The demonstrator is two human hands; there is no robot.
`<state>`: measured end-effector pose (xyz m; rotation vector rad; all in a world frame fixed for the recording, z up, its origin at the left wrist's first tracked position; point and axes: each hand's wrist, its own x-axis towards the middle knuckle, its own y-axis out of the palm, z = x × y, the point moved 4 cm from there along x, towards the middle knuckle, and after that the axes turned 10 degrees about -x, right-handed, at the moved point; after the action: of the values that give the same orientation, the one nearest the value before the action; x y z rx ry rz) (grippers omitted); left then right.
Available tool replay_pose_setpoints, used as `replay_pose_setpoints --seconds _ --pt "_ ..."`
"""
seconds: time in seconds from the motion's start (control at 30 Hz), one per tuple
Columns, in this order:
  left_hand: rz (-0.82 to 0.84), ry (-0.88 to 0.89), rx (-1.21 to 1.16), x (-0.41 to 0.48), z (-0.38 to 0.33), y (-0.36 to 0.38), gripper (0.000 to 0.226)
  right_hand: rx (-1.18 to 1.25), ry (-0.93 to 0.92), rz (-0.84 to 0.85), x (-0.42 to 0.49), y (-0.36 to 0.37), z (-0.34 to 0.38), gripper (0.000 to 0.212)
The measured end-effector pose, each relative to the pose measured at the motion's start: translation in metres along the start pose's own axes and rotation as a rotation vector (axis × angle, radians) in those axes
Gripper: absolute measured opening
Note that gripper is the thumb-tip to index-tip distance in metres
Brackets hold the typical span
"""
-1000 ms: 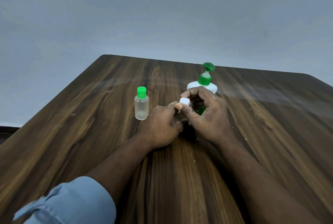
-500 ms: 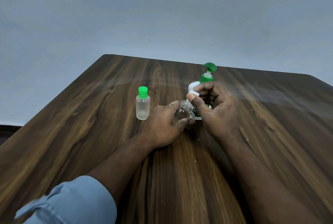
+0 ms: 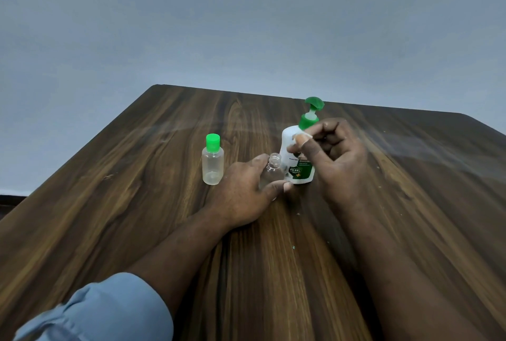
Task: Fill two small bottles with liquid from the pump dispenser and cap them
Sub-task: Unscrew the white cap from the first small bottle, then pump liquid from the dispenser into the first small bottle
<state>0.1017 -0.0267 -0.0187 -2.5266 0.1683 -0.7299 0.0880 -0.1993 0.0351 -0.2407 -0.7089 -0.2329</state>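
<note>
1. The open bottle (image 3: 271, 173) has a tiny mouth. I think the liquid could miss it and spill on the surface (image 3: 164, 203) if the mouth is not right under the spout.
2. The bottle is light and looks empty. It could tip over if the left hand (image 3: 246, 190) lets go or bumps it.
3. The right hand (image 3: 336, 159) pinches a small white cap (image 3: 308, 135) with the thumb and a finger. Most of the cap is hidden. It could slip out and roll away. That hand may also find it hard to press the pump (image 3: 297, 168) with the cap in it.
4. The left hand is curled round the open bottle and holds it upright on the surface. The neck pokes out above the fingers.
5. The right hand is up in the air, above and to the right of the bottle, in front of the pump.
6. The bottle is just beside the pump. I cannot tell if they touch.
7. The green-cap bottle (image 3: 212, 161) stands to the left, near the left hand. No hand touches it.
</note>
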Motion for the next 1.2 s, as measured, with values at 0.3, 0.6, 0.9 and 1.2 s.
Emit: replay_pose_setpoints --seconds 0.3,0.6,0.9,1.2 --pt "-0.011 -0.048 -0.015 0.0 -0.005 0.0 0.044 0.08 0.296 -0.302 0.019 -0.036 -0.034 0.007" --pt "0.003 -0.104 -0.001 0.0 -0.003 -0.001 0.044 -0.746 0.405 -0.104 0.019 -0.052 -0.064 0.015" --pt "-0.014 -0.121 0.01 -0.001 -0.004 -0.002 0.042 -1.089 0.418 0.167 0.017 -0.047 -0.071 0.015" --pt "-0.043 -0.082 0.024 0.0 -0.006 -0.003 0.04 -1.018 0.484 0.197 0.013 -0.048 -0.061 0.032"
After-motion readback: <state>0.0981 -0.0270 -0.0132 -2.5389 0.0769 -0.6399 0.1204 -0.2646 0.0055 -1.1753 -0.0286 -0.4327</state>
